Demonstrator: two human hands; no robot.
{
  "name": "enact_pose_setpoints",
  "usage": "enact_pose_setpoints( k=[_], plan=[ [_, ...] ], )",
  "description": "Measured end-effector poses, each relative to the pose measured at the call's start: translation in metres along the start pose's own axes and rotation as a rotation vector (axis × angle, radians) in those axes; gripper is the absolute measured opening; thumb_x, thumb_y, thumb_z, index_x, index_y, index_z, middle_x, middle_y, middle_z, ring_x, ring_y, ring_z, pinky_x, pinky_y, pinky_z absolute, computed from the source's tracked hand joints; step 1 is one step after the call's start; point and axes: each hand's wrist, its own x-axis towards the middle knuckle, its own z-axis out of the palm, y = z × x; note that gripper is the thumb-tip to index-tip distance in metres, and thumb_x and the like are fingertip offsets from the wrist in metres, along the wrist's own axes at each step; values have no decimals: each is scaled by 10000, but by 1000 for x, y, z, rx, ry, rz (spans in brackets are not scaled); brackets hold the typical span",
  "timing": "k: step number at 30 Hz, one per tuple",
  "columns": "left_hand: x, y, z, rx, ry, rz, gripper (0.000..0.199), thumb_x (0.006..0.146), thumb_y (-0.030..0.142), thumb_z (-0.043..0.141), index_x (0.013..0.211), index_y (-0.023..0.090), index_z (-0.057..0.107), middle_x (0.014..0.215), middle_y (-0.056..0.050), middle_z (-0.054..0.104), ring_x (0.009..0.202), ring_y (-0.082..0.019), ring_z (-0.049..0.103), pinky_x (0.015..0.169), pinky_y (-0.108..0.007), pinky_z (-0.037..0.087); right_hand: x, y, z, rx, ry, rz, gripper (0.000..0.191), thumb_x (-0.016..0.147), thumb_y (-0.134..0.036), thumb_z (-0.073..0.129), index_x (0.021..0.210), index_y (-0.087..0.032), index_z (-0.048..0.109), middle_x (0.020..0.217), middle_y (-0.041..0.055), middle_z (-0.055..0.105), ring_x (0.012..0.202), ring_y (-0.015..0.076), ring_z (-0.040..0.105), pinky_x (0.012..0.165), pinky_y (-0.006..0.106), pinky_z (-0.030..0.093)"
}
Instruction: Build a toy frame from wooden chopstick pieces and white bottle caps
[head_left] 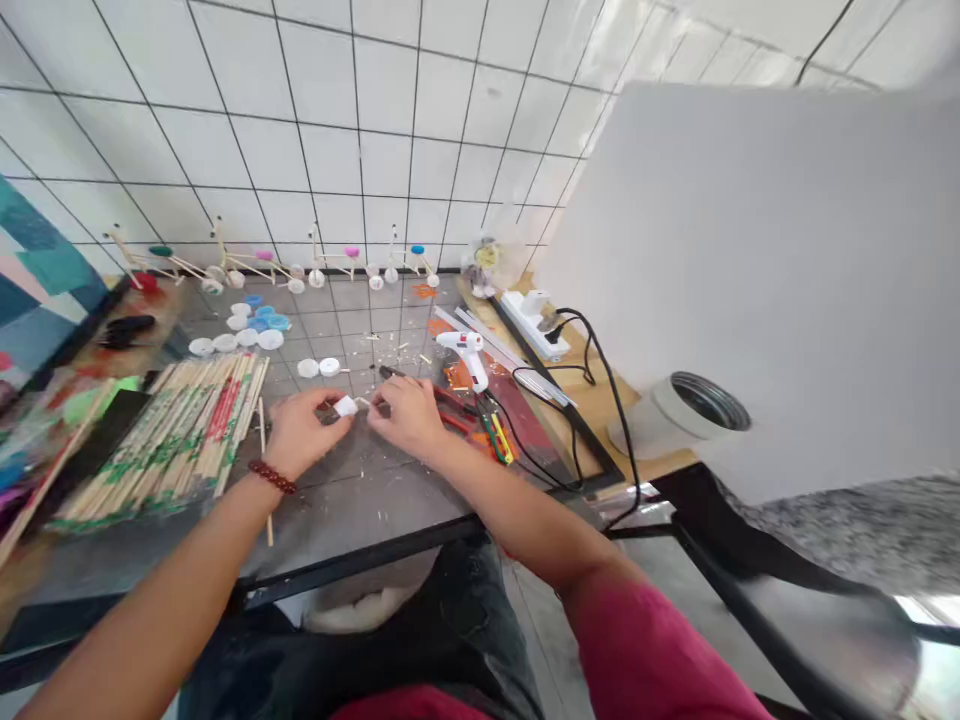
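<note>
My left hand (306, 428), with a dark red bead bracelet at the wrist, pinches a small white piece (346, 406) that looks like a bottle cap seen edge-on. Close to its right, my right hand (409, 412) has its fingertips closed on a short wooden stick (362, 402), whose end meets or nearly meets the white piece. Two white bottle caps (328, 367) lie just beyond my hands. To the left, paper-wrapped chopsticks (180, 420) are spread in a wide pile. One loose chopstick (266, 490) lies beside my left wrist.
A white glue gun (465, 350) stands right of my hands, near pliers (450, 405) and a yellow-green cutter (501, 440). White and blue caps (259, 322) lie at the back left. Stick-and-cap models (315, 265) line the wall. Black cables run from a power strip (534, 325).
</note>
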Motion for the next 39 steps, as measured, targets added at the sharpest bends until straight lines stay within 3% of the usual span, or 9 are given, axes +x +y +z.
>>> enact_pose_setpoints(
  k=[15,29,35,39],
  plan=[
    [0,3,1,6,-1,-14,380,716,418,680,1021,228,804,947,-69,812,924,-316,738,934,-459,514,-1,-1,4,8,-14,-5,96,955,-272,666,946,-212,739,1055,49,757,1075,237,632,923,376,300],
    [0,-1,5,-10,14,20,455,713,440,706,1113,237,787,1065,-68,808,945,-297,737,964,-451,519,-2,2,8,-33,2,-28,182,904,-347,702,1003,-197,730,1098,67,732,1121,266,640,961,402,330],
    [-1,-1,4,0,40,47,428,737,426,722,1115,233,777,1099,-91,798,968,-315,739,1020,-506,495,-3,2,7,-15,-13,-47,254,878,-354,711,1063,-180,719,1134,76,717,1134,270,643,973,410,347],
    [-2,0,2,24,26,75,477,723,367,749,1179,229,759,1191,-112,774,1103,-353,722,1088,-563,449,-4,5,-5,9,-15,-53,329,829,-267,707,1148,-183,706,1197,80,702,1142,263,633,983,409,348]
  ],
)
